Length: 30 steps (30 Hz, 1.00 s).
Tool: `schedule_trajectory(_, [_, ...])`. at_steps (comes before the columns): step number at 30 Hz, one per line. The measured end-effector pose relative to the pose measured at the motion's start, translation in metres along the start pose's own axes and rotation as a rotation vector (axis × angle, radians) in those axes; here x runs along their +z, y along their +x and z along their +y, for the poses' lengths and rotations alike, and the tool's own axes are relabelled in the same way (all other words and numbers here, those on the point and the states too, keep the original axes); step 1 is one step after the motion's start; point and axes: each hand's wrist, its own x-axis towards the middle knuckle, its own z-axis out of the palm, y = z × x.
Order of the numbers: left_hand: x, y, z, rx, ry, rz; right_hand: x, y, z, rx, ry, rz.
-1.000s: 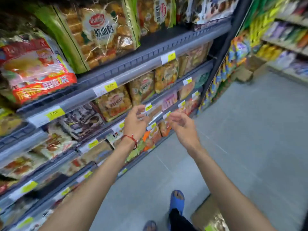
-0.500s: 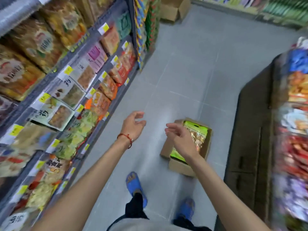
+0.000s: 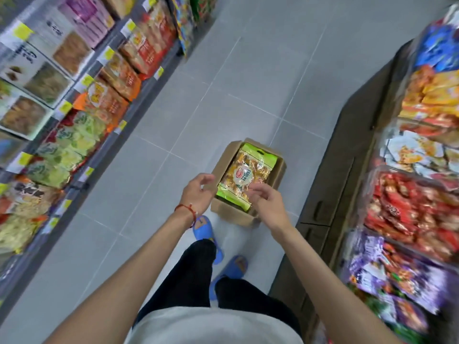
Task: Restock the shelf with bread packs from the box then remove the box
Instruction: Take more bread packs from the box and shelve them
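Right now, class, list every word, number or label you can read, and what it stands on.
No text can be quoted.
Bread pack in the box: round label, red logo, print too blurred.
Yellow price tags: too blurred.
Orange packs: characters smeared, unreadable.

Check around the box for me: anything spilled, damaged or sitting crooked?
Nothing looks spilled or damaged. The cardboard box sits on the floor at a slant to the tile lines, a bread pack lying flat inside. The left hand and right hand are empty over it. Shelf goods are too blurred to judge.
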Motion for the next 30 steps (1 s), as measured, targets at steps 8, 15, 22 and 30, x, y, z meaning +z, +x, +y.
schedule_trajectory(8, [0.041, 0.061, -0.027, -0.187, -0.016, -0.020, -0.028, 0.063, 0.021, 0.094, -0.041, -0.027])
schedule_trajectory(15, [0.092, 0.129, -0.079, -0.365, -0.059, -0.103, -0.029, 0.154, 0.062, 0.151, -0.178, -0.056])
schedule_trajectory(22, [0.139, 0.186, -0.138, -0.533, -0.035, -0.056, -0.039, 0.262, 0.129, 0.167, -0.388, -0.081])
schedule_trajectory(30, [0.211, 0.262, -0.198, -0.745, -0.088, 0.041, -0.053, 0.407, 0.200, 0.151, -0.611, -0.240])
